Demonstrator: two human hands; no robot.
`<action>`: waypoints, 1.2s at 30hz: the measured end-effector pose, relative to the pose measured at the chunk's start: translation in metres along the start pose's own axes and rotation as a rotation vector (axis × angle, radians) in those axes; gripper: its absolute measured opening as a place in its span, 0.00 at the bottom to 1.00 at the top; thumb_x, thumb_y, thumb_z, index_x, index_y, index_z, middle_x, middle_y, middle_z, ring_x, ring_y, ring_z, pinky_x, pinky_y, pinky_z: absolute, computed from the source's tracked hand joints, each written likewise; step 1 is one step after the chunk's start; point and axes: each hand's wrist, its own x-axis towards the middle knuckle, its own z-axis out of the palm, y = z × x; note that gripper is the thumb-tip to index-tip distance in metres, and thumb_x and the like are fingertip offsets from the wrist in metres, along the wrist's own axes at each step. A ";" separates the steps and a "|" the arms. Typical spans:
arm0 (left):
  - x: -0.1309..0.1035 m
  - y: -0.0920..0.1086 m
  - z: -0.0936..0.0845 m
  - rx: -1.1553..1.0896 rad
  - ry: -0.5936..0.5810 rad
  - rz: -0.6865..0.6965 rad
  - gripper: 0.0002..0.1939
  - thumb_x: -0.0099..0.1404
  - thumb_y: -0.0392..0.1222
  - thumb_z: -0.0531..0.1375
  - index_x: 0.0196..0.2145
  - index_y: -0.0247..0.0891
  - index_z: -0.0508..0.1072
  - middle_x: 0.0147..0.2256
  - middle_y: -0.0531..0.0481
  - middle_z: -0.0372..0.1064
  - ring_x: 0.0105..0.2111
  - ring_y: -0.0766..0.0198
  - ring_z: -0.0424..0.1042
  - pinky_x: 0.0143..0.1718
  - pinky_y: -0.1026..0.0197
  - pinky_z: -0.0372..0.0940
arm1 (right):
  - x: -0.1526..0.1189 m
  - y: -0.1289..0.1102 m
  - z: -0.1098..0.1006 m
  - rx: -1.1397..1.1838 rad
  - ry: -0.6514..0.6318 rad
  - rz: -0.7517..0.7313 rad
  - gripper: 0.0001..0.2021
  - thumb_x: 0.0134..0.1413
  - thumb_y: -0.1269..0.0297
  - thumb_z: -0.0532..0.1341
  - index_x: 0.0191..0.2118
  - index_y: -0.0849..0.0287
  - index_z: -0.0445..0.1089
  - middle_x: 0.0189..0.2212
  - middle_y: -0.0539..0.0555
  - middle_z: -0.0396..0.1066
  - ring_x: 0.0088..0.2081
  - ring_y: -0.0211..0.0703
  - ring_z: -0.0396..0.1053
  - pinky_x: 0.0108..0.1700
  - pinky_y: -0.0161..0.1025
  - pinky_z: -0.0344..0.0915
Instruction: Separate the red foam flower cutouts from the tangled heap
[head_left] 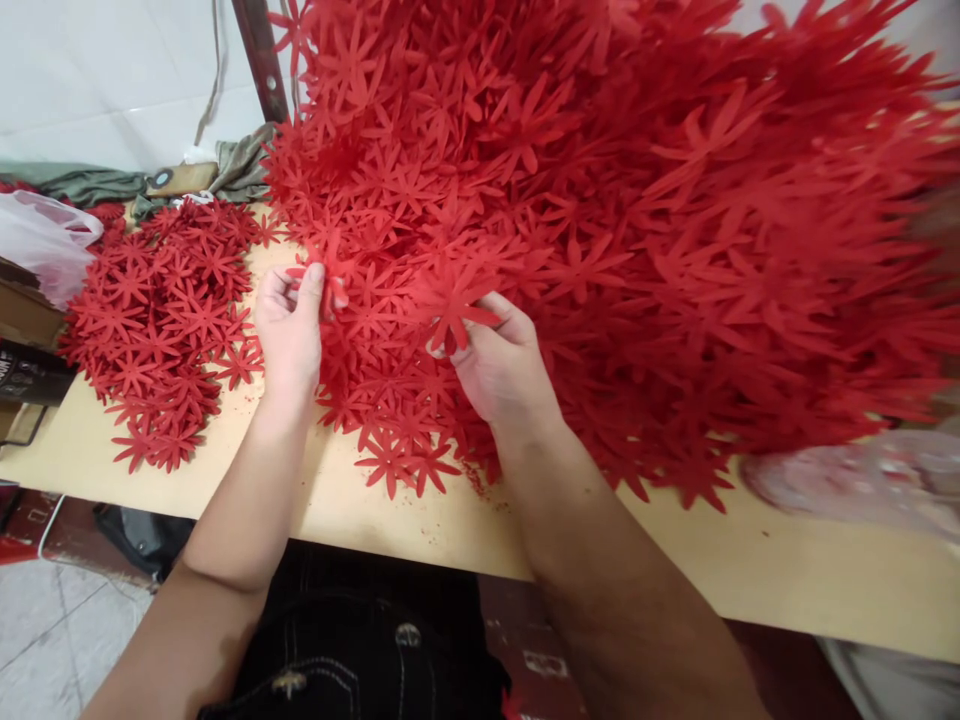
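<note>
My left hand [291, 315] pinches a red flower-shaped cutout [335, 278] with long narrow petals between thumb and fingers. Another red petal cutout [454, 305] is gripped by my right hand [506, 360], its petals fanning out over the fingertips. Both hands hover at the front of a large heap of matching red cutouts [585, 260]. Left of my left hand lies a smaller pile of the same cutouts [161, 320]. Whether either hand holds more than one piece I cannot tell.
The pale tabletop [375, 515] runs along the front, dotted with red crumbs. A clear plastic container [847, 475] stands at the right. At the left are a white plastic bag [49, 240], a phone-like object [180, 180] and green cloth [244, 165].
</note>
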 end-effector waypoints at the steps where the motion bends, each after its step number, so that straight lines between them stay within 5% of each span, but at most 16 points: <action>1: 0.000 -0.002 0.000 0.023 0.000 0.040 0.17 0.57 0.58 0.60 0.33 0.43 0.64 0.28 0.55 0.69 0.31 0.70 0.71 0.34 0.65 0.65 | 0.000 0.001 0.001 0.007 -0.003 -0.005 0.13 0.41 0.54 0.66 0.32 0.53 0.68 0.25 0.45 0.67 0.26 0.33 0.65 0.30 0.35 0.66; 4: 0.000 -0.010 -0.001 0.132 0.009 0.196 0.20 0.56 0.56 0.62 0.41 0.45 0.66 0.41 0.51 0.69 0.44 0.65 0.70 0.47 0.61 0.64 | -0.001 0.004 0.003 0.009 -0.038 -0.038 0.14 0.41 0.53 0.67 0.34 0.53 0.69 0.27 0.47 0.70 0.30 0.36 0.69 0.35 0.38 0.69; 8: -0.004 -0.004 -0.001 0.357 0.037 0.394 0.24 0.56 0.57 0.62 0.47 0.46 0.67 0.53 0.47 0.64 0.59 0.56 0.58 0.61 0.50 0.51 | -0.002 0.003 0.004 -0.080 -0.070 -0.106 0.13 0.44 0.51 0.66 0.30 0.54 0.69 0.26 0.47 0.72 0.30 0.36 0.70 0.38 0.39 0.70; 12: -0.028 0.015 0.015 0.431 -0.208 0.474 0.19 0.58 0.56 0.59 0.43 0.44 0.71 0.46 0.47 0.69 0.51 0.57 0.66 0.56 0.51 0.58 | -0.003 0.004 0.004 -0.217 -0.044 -0.196 0.14 0.48 0.50 0.63 0.31 0.55 0.70 0.28 0.48 0.73 0.33 0.38 0.70 0.40 0.39 0.69; 15: -0.046 0.019 0.029 0.393 -0.365 0.408 0.20 0.57 0.55 0.61 0.43 0.41 0.72 0.41 0.47 0.71 0.42 0.61 0.70 0.47 0.55 0.66 | -0.005 0.005 0.004 -0.305 0.011 -0.234 0.12 0.50 0.53 0.62 0.30 0.57 0.69 0.27 0.48 0.72 0.31 0.37 0.69 0.39 0.38 0.69; 18: -0.049 0.014 0.035 0.310 -0.308 0.284 0.16 0.60 0.49 0.59 0.44 0.39 0.72 0.39 0.48 0.73 0.37 0.66 0.72 0.43 0.60 0.67 | -0.006 0.003 0.004 -0.373 0.060 -0.281 0.10 0.52 0.55 0.61 0.31 0.57 0.70 0.29 0.49 0.73 0.32 0.37 0.70 0.40 0.39 0.69; 25: -0.038 0.017 0.032 0.088 -0.309 0.047 0.08 0.57 0.44 0.63 0.27 0.36 0.73 0.27 0.53 0.72 0.28 0.72 0.69 0.33 0.67 0.65 | -0.007 0.002 0.005 -0.431 0.063 -0.380 0.08 0.54 0.58 0.60 0.36 0.56 0.72 0.33 0.50 0.75 0.35 0.38 0.72 0.42 0.39 0.70; 36: -0.034 0.023 0.034 -0.131 -0.260 -0.148 0.28 0.37 0.59 0.69 0.16 0.35 0.59 0.17 0.60 0.57 0.19 0.78 0.56 0.22 0.69 0.55 | -0.008 -0.002 0.012 -0.119 -0.050 -0.179 0.10 0.47 0.54 0.65 0.33 0.53 0.72 0.30 0.47 0.75 0.33 0.36 0.72 0.41 0.39 0.71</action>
